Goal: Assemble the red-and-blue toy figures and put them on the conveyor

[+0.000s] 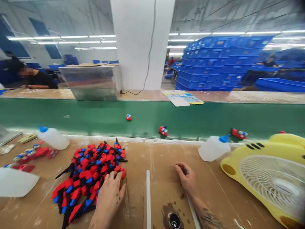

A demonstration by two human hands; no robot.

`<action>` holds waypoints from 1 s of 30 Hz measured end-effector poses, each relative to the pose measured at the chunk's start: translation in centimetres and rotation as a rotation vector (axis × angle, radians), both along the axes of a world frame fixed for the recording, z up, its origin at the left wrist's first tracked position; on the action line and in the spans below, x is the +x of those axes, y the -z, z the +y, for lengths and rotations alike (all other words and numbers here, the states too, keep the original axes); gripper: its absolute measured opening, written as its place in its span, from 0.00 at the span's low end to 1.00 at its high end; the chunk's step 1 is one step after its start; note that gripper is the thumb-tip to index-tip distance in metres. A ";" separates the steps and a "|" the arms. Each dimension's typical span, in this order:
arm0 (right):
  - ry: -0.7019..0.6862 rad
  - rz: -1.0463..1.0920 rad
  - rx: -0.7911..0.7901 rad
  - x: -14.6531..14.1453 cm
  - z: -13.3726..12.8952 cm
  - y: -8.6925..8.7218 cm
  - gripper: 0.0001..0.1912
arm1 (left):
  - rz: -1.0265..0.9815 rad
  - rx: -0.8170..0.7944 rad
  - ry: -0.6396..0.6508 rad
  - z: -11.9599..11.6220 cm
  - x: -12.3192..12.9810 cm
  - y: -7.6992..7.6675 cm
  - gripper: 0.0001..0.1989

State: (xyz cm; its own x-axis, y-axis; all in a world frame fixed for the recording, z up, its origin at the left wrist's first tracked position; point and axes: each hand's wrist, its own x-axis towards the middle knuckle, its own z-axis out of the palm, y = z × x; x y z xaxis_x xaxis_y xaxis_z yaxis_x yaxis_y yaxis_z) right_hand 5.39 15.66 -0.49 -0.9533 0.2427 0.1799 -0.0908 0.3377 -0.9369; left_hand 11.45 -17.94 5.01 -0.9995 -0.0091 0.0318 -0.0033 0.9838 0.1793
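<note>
My left hand [110, 192] lies palm down at the near right edge of a pile of small red, blue and black plastic pieces [89, 173]. Its fingers are bent over the pieces and its thumb stands apart; no piece shows in its grasp. My right hand [187, 178] rests on the brown tabletop with fingers curled and the thumb close to the index finger. I see nothing held there. Between my hands runs a white strip [148, 197]. A round black opening [174, 220] with wet spots around it lies near the table's front edge.
A green conveyor belt [105, 117] crosses behind the table, carrying several small red toys. A blue-capped bottle [54, 138] stands left, another bottle [213, 149] right. The yellow fan [252, 171] fills the right side. Blue crates [214, 63] and a co-worker [40, 78] are beyond.
</note>
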 end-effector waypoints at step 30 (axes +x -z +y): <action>-0.262 -0.028 0.792 -34.0 -22.0 -4.4 0.12 | -0.251 0.242 0.311 3.1 -0.9 3.7 0.14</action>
